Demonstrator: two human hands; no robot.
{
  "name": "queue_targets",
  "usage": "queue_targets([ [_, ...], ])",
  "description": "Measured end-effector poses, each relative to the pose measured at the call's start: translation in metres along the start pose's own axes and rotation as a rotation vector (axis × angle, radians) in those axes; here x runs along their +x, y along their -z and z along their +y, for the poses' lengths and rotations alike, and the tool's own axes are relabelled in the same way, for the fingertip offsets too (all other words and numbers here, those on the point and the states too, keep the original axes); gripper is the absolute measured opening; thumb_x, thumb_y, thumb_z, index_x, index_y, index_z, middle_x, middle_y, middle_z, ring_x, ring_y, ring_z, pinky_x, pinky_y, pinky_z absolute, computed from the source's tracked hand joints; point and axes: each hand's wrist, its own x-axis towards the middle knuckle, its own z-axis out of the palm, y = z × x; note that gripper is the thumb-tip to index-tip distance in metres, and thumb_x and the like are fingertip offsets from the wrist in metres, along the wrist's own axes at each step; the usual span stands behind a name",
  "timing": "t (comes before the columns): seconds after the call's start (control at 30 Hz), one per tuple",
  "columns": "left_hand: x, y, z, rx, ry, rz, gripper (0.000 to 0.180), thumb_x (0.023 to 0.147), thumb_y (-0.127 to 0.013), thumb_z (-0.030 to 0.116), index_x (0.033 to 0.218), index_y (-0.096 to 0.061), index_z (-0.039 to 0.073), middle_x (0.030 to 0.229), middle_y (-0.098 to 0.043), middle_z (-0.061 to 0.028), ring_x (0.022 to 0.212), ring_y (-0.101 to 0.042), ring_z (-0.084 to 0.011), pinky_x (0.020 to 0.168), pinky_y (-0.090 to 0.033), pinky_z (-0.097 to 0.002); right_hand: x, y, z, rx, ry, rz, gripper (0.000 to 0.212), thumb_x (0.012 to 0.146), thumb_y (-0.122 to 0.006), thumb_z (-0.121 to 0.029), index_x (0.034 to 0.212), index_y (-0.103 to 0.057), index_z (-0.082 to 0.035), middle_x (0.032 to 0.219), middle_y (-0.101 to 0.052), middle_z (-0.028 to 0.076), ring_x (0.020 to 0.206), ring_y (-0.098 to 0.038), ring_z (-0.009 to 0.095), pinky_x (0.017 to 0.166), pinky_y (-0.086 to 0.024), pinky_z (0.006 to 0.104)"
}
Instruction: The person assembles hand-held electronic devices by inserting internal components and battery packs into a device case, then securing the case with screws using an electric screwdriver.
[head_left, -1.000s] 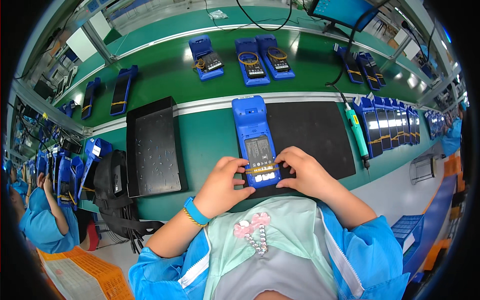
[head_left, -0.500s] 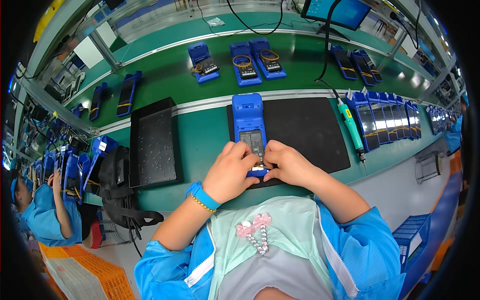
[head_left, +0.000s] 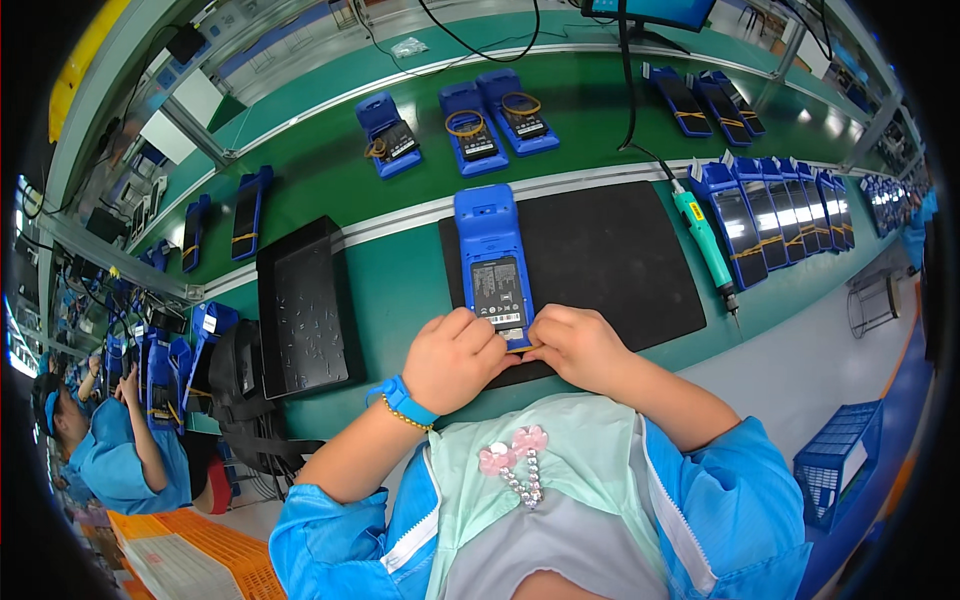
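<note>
Head view: blue handheld device (head_left: 490, 225) lies back-up on the black mat (head_left: 610, 260), its lower end toward the person. Left hand (head_left: 455, 360) and right hand (head_left: 580, 347) meet at that end, fingers curled nearly closed, apparently pinching the yellow rubber band (head_left: 522, 349) at the bottom edge; left fingertips partly hidden. Progress, as judged: battery (head_left: 497, 285) seated and exposed, band off its middle but not clear of the casing; no cover over the bay. Right along the tabletop (head_left: 395, 270), banded devices (head_left: 745, 240) stand in a row beyond the green screwdriver (head_left: 708, 240).
</note>
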Motion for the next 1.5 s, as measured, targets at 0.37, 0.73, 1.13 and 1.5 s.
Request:
queue_targets([
  [0.37,0.002,-0.004,0.002,0.143,-0.234,0.18,0.021,0.067,-0.078,0.02,0.067,-0.057,0.019,0.072,-0.047,0.0041,0.065,-0.049,-0.0133,0.052,-0.037,-0.0287,-0.011,-0.003,0.001,-0.202,0.305,0.163,0.012,0.073,-0.071,-0.006,0.083,-0.065,-0.004,0.085,-0.062,0.006,0.072,-0.065,0.022,0.061,-0.054,0.0333],
  [0.73,0.003,-0.007,0.002,0.148,-0.33,0.189,0.011,0.072,-0.069,0.016,0.074,-0.058,0.017,0.071,-0.041,0.003,0.068,-0.046,-0.0124,0.063,-0.034,-0.0292,-0.009,-0.01,-0.003,-0.179,0.4,0.228,0.007,0.072,-0.071,-0.006,0.078,-0.067,-0.005,0.08,-0.063,0.004,0.064,-0.064,0.018,0.056,-0.054,0.0297],
  [1.13,-0.019,0.012,0.003,-0.308,0.317,0.11,0.007,0.087,-0.071,0.01,0.087,-0.066,0.004,0.089,-0.065,-0.0075,0.076,-0.062,-0.0248,0.066,-0.05,-0.0357,0.011,0.014,-0.016,-0.251,-0.167,0.127,0.076,0.072,-0.085,-0.037,0.129,-0.056,0.004,0.115,-0.06,0.023,0.101,-0.061,0.032,0.084,-0.053,0.0418],
  [1.5,-0.007,-0.01,-0.006,-0.576,0.803,0.053,0.016,0.096,-0.063,0.01,0.105,-0.055,0.0,0.066,-0.064,-0.0104,0.053,-0.063,-0.0232,0.053,-0.05,-0.0372,0.028,0.013,-0.02,-0.361,-0.325,-0.111,0.098,0.071,-0.083,-0.036,0.144,-0.038,0.01,0.134,-0.048,0.035,0.114,-0.053,0.045,0.095,-0.051,0.0456],
])
